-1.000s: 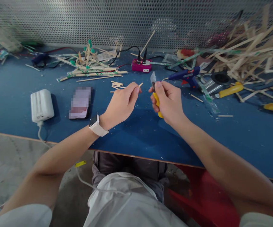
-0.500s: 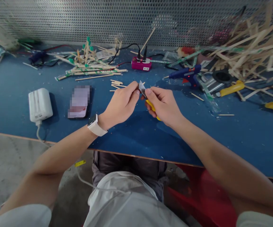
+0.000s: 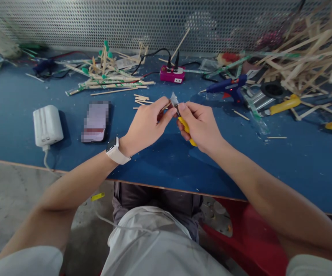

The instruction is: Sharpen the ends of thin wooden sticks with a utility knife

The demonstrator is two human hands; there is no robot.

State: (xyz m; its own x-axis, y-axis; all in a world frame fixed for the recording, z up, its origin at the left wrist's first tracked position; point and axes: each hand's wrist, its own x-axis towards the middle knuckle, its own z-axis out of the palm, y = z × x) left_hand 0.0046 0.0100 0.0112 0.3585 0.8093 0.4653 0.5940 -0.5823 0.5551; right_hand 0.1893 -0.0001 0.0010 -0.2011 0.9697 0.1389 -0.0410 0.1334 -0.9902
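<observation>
My right hand (image 3: 201, 124) is closed around a yellow utility knife (image 3: 184, 125), its blade out and angled up to the left. Beside it, my left hand (image 3: 146, 124) pinches a thin wooden stick (image 3: 166, 106) against the blade; most of the stick is hidden by the fingers. Both hands are held over the blue table (image 3: 160, 165), close together. Several short cut sticks (image 3: 141, 99) lie just beyond my left hand.
To the left are a white power bank (image 3: 48, 126) and a phone (image 3: 96, 120). Behind stand a stick pile (image 3: 105, 80) and a pink power adapter (image 3: 171, 74). A blue glue gun (image 3: 226, 89), a second yellow-handled knife (image 3: 285, 104) and a heap of wooden strips (image 3: 306, 57) fill the right.
The fingers of my left hand have shifted slightly, and a bit of the stick now shows between them. The knife blade has tilted a little more upright. The camera view has moved slightly.
</observation>
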